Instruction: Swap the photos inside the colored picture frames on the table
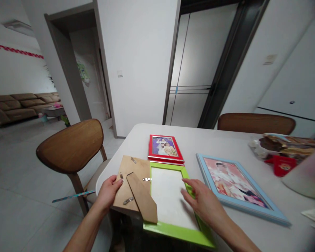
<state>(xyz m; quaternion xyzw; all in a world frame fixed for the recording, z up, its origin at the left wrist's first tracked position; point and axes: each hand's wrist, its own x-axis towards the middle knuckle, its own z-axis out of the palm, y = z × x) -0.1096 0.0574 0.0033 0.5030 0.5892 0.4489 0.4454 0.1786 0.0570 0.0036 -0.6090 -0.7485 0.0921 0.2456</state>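
A green picture frame lies at the near edge of the white table, with a plain white sheet inside it. My left hand grips the left edge of a brown backing board, which has metal clips and a stand leg and overlaps the frame's left side. Over the frame's right side is my right hand, its thumb and index finger apart and nothing between them. Behind the green frame lies a red frame holding a photo. To the right is a light blue frame with another photo.
Packages, a red packet and a pale rounded object stand at the table's right. One wooden chair is left of the table, another behind it. A thin blue strip juts out near the left edge.
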